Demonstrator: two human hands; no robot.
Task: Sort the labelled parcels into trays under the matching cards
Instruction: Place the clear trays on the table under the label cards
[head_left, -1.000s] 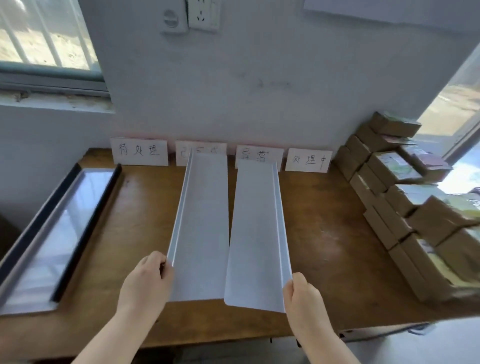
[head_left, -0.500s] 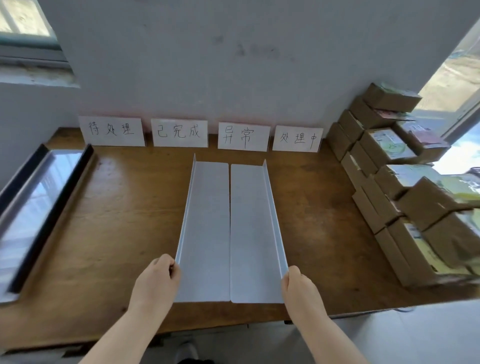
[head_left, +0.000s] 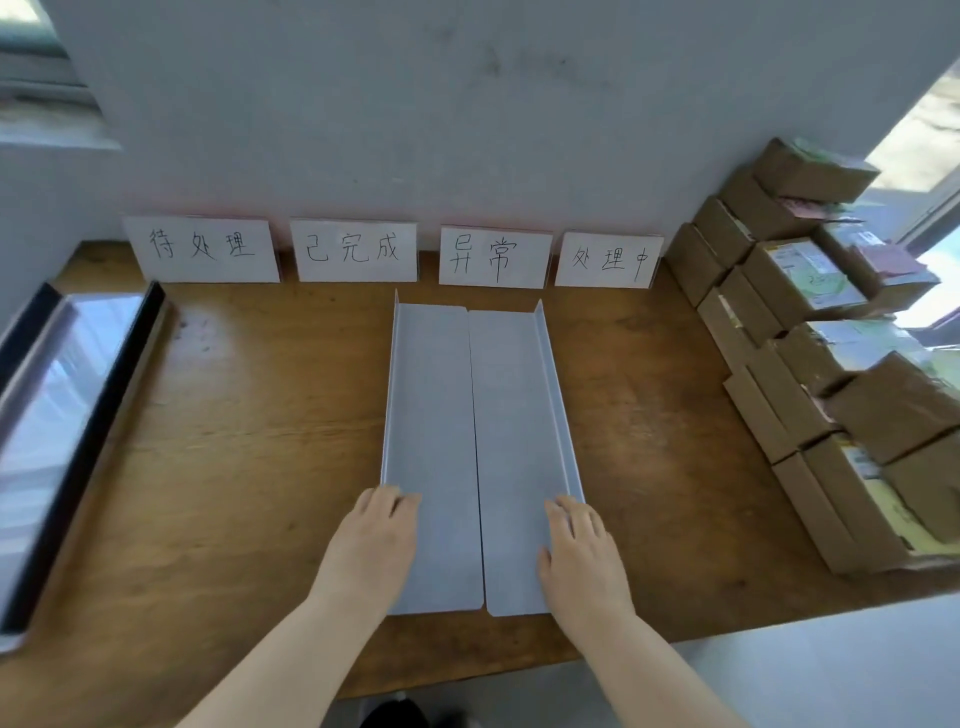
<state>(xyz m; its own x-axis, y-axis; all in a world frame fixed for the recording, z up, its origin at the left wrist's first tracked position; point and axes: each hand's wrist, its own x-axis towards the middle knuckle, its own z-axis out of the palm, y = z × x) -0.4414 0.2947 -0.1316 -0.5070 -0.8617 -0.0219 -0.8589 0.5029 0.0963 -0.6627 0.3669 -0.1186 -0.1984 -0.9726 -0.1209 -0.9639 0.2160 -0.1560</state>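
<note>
My left hand (head_left: 375, 540) and right hand (head_left: 583, 553) lay flat, fingers straight and close together, on the near ends of two grey trays (head_left: 434, 415) touching side by side before the cards (head_left: 493, 255). The parcels (head_left: 810, 291) sat stacked at the right of the table (head_left: 260, 415).

Four white cards stand at the back of the tabletop (head_left: 260, 415), each handwritten in black. From my left, the first card (head_left: 202, 250) reads 待处理, the second card (head_left: 355, 250) 已完成, the third card (head_left: 493, 256) 异常, and the fourth card (head_left: 607, 260) 处理中. The labels on the parcels (head_left: 802, 273) are too blurred for me to read.
</note>
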